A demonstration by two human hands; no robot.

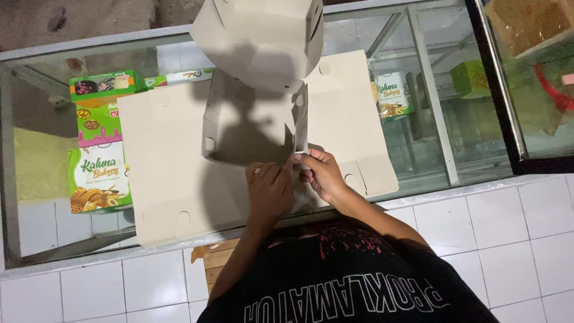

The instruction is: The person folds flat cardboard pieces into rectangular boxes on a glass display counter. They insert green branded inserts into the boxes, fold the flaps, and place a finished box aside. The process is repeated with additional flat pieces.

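Observation:
A half-folded beige cardboard box (254,128) stands on flat cardboard sheets (167,173) lying on a glass counter. My left hand (269,191) presses down on the box's near flap, fingers curled over its edge. My right hand (323,173) pinches the box's near right corner where the side wall meets the flap. A finished folded box (263,36) sits just behind the one I hold, its walls upright.
The glass counter top (454,143) has a metal frame; green printed boxes (98,161) lie inside at the left, and another printed box (391,96) at the right. White tiles (514,239) cover the near ledge. A wooden crate (215,263) sits below.

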